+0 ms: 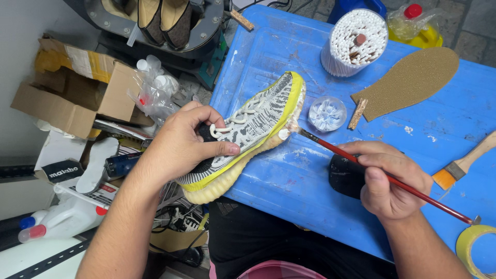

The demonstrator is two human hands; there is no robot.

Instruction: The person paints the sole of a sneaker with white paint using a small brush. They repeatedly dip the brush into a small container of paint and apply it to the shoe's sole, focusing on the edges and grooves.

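Left hand (181,142) wrapped over the laces of a grey knit sneaker (253,124) edged in yellow tape, grip closed around it, thumb pressed along the side. Sneaker tilted on its side, toe resting on the blue tabletop (289,57), heel hanging off the near edge. Right hand (390,181) pinched shut on a red-handled paintbrush (382,173), bristles touching the pale sole near the toe. Right hand rested against a black container (345,175). Just beyond the toe sat a small clear pot (327,113); further back, a tub of cotton swabs (356,41) and a brown insole (413,80).
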